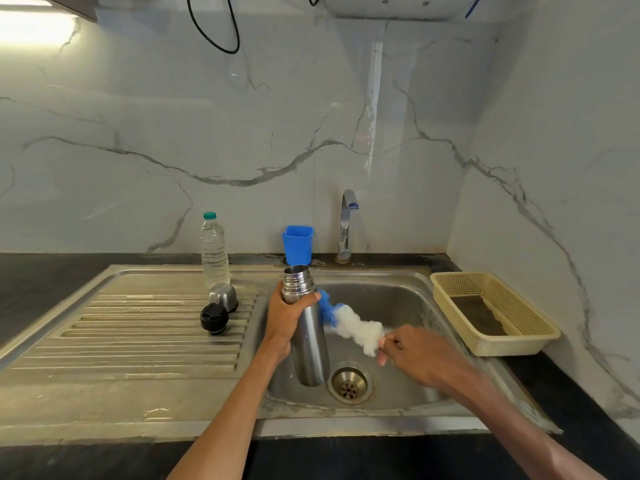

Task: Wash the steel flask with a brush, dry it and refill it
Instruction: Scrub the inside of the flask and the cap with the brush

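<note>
While my left hand (282, 317) wraps its fingers and thumb round the upper body of the steel flask (306, 327), I hold the flask upright and slightly tilted over the sink basin (398, 299), its open threaded mouth at the top and its base hanging just left of the drain (349, 382). My right hand (412, 351) pinches the near end of the brush (349, 323), fingers curled round its handle, which I cannot make out under the hand. The brush head, white with a blue tip, lies slanted across the flask's right side; the blue end touches the flask just below my left thumb.

On the ribbed draining board (138, 327) to the left stand the flask's two caps: a steel cup lid (224, 295) and, just in front of it, a black stopper (214, 317). Behind them a clear plastic water bottle (214, 251) with a green cap stands upright, filled most of the way. At the back edge of the sink a blue plastic cup (298, 244) sits beside the tap (347, 225); I see no water running from it. To the right of the basin, on the dark counter (34, 278), rests a cream perforated basket (491, 313) against the marble wall.
</note>
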